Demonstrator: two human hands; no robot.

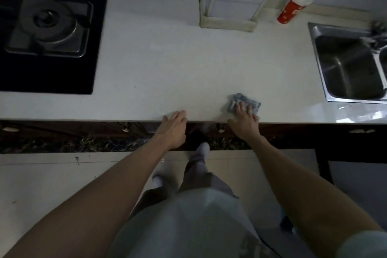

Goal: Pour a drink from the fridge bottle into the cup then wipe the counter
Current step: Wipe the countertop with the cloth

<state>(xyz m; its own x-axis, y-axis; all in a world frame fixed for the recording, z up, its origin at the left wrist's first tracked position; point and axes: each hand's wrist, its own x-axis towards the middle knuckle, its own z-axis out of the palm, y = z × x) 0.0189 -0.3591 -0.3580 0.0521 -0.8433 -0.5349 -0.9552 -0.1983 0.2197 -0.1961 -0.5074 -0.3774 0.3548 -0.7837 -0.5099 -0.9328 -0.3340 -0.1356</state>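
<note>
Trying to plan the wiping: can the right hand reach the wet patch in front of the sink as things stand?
Probably yes. The right hand presses the cloth on the counter, and only bare counter lies between it and the wet patch before the sink.

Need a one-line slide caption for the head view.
Right hand presses a grey cloth on the counter; left hand rests on its front edge.

My right grip (245, 120) presses flat on a grey-blue cloth (243, 98) near the worktop (167, 58) front edge. Left grip (173, 126) just rests on that edge, fingers straight. Hob (48, 27) far left, sink (347, 65) far right, red can (290, 9) by the back wall.
</note>
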